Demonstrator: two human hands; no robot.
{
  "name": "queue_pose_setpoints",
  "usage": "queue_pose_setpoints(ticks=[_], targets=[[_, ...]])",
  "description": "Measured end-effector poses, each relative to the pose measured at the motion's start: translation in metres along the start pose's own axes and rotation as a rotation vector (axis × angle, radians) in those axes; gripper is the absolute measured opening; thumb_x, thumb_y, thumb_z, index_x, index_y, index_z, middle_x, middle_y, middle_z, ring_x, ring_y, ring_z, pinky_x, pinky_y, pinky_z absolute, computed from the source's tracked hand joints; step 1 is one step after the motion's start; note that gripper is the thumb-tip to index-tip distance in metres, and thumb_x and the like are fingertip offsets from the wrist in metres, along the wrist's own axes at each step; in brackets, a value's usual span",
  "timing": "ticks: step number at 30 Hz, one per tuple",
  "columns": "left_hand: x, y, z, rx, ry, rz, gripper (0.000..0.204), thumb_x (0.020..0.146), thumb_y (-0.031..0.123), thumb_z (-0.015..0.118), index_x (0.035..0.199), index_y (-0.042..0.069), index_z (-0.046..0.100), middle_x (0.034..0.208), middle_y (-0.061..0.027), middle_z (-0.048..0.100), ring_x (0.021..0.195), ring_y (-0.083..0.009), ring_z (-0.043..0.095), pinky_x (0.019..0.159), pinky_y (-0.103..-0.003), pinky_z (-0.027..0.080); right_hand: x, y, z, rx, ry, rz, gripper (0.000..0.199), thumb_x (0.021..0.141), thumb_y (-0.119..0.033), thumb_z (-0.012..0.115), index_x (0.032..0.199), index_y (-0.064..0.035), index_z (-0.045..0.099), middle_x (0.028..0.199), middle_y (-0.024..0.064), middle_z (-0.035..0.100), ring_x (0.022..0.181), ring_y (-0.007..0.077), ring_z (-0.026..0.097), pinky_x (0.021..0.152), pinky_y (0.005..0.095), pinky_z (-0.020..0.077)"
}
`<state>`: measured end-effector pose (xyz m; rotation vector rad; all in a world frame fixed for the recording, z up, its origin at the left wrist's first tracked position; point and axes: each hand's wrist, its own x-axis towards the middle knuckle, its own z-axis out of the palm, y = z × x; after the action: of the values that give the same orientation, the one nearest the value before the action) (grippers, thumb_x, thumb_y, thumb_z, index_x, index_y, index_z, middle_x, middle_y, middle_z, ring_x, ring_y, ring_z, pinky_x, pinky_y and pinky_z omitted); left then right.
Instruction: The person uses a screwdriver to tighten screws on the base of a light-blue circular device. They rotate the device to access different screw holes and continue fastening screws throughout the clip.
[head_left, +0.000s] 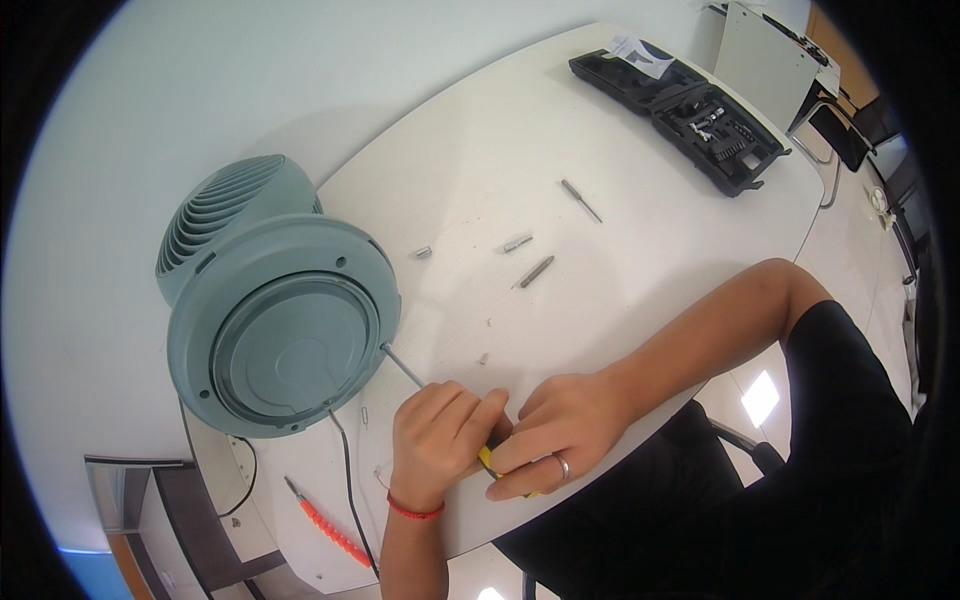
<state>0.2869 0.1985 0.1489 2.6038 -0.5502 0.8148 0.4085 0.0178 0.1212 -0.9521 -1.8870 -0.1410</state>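
A grey-green table fan lies tipped over on the table, its round base (300,345) turned towards me and its slatted head (225,215) behind. The shaft of a screwdriver (405,367) reaches a hole at the right rim of the base. My left hand (435,440), with a red bracelet at the wrist, is closed round the screwdriver near the front of its handle. Fingers of my right hand (560,425), one wearing a ring, are wrapped round the yellow and black handle. Most of the handle is hidden by both hands.
Several loose bits, including a dark bit (537,271) and a thin bit (581,200), lie right of the fan. An open black tool case (690,110) sits at the far right. A red flexible shaft (330,530) and the black power cord (352,490) are near left.
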Motion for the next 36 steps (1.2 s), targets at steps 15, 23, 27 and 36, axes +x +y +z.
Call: queue_pose_setpoints(ticks=[15,23,27,36], targets=[[0.001,0.0,0.0,-0.01,0.003,0.005,0.041,0.062,0.011,0.086,0.102,0.004,0.077,0.07,-0.0009,0.053,0.062,-0.0194,0.055,0.055,-0.032,0.043,-0.001,0.0,-0.001,0.05,0.007,0.031,0.019,0.099,-0.008,0.078,0.114,-0.0139,0.07,0.106,0.0022,0.064,0.059,0.0169,0.059,0.05,0.0296,0.0465],[0.001,0.0,-0.001,0.008,-0.004,0.017,0.039,0.064,0.009,0.086,0.102,0.004,0.076,0.069,-0.0007,0.054,0.062,-0.0189,0.056,0.056,-0.032,0.044,-0.006,0.001,0.006,0.052,0.021,-0.104,0.015,0.101,-0.009,0.076,0.115,-0.0127,0.072,0.106,0.0019,0.066,0.06,0.015,0.064,0.05,0.0282,0.0462],[0.002,0.001,-0.002,-0.024,-0.007,0.004,0.039,0.064,0.009,0.086,0.102,0.004,0.076,0.07,-0.0005,0.054,0.062,-0.0187,0.056,0.056,-0.032,0.044,0.001,-0.004,-0.003,0.198,-0.076,0.1,0.015,0.101,-0.009,0.075,0.114,-0.0134,0.071,0.101,0.0018,0.065,0.057,0.0148,0.062,0.049,0.028,0.0449],[-0.002,-0.001,0.001,0.007,-0.007,0.014,0.04,0.064,0.011,0.085,0.103,0.004,0.077,0.071,-0.001,0.054,0.063,-0.0193,0.056,0.056,-0.032,0.044,0.002,0.004,0.0,0.028,0.042,-0.018,0.029,0.095,-0.005,0.08,0.12,-0.0147,0.07,0.085,0.0025,0.064,0.057,0.0154,0.061,0.051,0.0279,0.0469]])
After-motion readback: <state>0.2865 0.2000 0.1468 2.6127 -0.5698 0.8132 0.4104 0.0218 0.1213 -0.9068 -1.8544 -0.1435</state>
